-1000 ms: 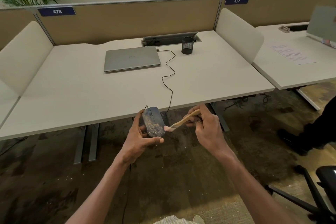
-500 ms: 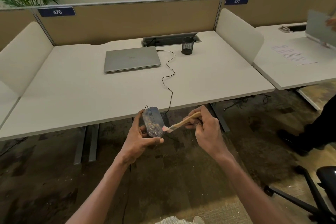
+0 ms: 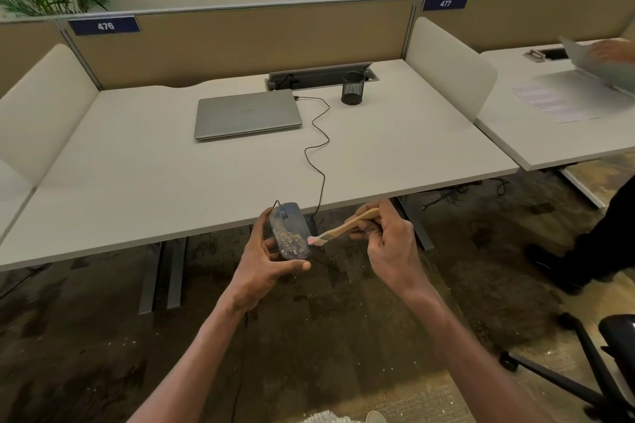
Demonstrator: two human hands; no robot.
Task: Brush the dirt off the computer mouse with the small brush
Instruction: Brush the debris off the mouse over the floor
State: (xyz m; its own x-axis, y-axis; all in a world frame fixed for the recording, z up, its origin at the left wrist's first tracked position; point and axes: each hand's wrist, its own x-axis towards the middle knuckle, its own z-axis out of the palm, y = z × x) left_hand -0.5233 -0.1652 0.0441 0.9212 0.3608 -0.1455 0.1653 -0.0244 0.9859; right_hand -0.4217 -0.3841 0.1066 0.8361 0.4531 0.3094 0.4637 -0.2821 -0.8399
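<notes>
Computer mouse, speckled with pale dirt, up in the air just off the desk edge, clamped by its sides in the left hand, cable trailing back to the laptop. Small brush pinched by its wooden handle in the right hand, bristles at the mouse's right flank. Probably light, rigid, smooth-shelled and slippery: best gripped by the sides, top left clear.
</notes>
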